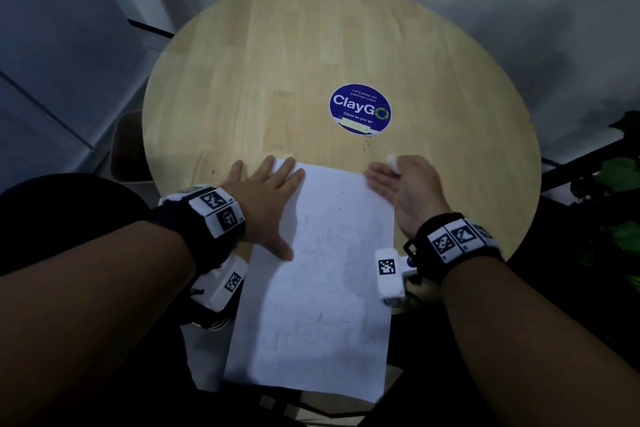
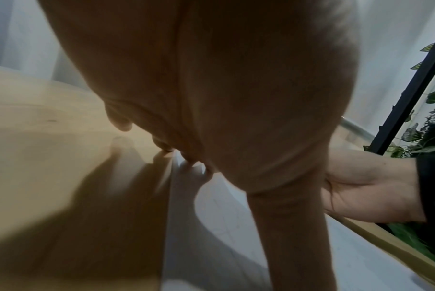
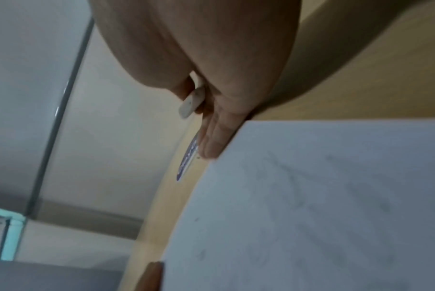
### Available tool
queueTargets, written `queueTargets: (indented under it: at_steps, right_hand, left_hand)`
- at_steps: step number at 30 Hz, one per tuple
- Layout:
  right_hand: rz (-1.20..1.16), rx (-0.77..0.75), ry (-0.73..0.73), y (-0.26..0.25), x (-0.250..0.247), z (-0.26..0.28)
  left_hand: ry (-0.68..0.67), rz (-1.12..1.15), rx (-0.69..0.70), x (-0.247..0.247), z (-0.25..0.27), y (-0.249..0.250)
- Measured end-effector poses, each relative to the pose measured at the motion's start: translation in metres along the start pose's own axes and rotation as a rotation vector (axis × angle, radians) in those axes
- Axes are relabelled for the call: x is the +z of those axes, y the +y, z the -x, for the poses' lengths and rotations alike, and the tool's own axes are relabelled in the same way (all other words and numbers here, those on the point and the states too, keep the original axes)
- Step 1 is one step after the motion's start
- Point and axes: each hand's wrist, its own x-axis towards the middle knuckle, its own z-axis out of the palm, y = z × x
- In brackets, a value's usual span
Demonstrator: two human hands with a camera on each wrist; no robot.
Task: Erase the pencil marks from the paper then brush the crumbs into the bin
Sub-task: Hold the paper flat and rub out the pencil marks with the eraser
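Note:
A white sheet of paper [image 1: 322, 270] with faint pencil marks lies on the round wooden table [image 1: 277, 62] and hangs over its near edge. My left hand [image 1: 266, 184] lies flat with spread fingers on the sheet's far left corner and presses it down. My right hand [image 1: 405, 184] stands on its edge at the sheet's far right corner, fingers straight. It pinches a small white eraser [image 1: 392, 160] between thumb and forefinger. The right wrist view shows the eraser [image 3: 190, 103] above the straight fingers [image 3: 213, 137] beside the paper [image 3: 323, 196]. Dark crumbs [image 1: 365, 146] lie just beyond the sheet.
A blue round ClayGo sticker [image 1: 360, 108] is stuck to the table beyond the paper. A brown container [image 1: 128, 149] stands below the table's left edge. Green plant leaves [image 1: 620, 177] and a black frame are off the right side. A pale wall is behind the table.

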Motion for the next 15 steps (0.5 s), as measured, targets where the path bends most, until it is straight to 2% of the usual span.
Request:
queueTargets:
  at_steps: [3, 4, 5, 6, 7, 10, 11, 12, 13, 15]
  right_hand:
    - [0.122, 0.267, -0.450, 0.019, 0.027, 0.035]
    - [0.188, 0.327, -0.572, 0.026, 0.033, 0.041]
    - [0.225, 0.352, -0.616, 0.031, 0.036, 0.042]
    - [0.199, 0.348, -0.578, 0.031, 0.037, 0.037]
    - [0.121, 0.307, -0.468, 0.029, 0.033, 0.025]
    - [-0.146, 0.042, -0.021, 0.004, 0.009, -0.014]
    - [-0.188, -0.014, 0.045, -0.004, 0.002, -0.020]
    - [-0.202, -0.012, 0.046, -0.007, 0.000, -0.018]
    - [-0.182, 0.046, -0.029, -0.008, 0.003, -0.010]
    - [-0.006, 0.205, -0.306, 0.002, 0.017, 0.014]
  left_hand:
    - [0.005, 0.010, 0.001, 0.001, 0.000, 0.000]
    - [0.003, 0.007, -0.002, 0.001, 0.000, 0.000]
    - [-0.002, 0.004, -0.004, 0.000, 0.000, 0.001]
    - [-0.006, 0.003, -0.007, 0.000, 0.001, 0.001]
    - [-0.007, 0.004, -0.009, -0.001, 0.001, 0.002]
    - [0.000, 0.009, -0.011, -0.001, 0.002, 0.002]
    - [-0.001, 0.016, -0.009, -0.001, 0.002, 0.001]
    - [-0.004, 0.023, -0.008, -0.001, 0.002, 0.001]
    - [-0.004, 0.030, -0.006, 0.000, 0.002, 0.001]
    - [-0.004, 0.040, -0.002, 0.000, 0.002, 0.001]
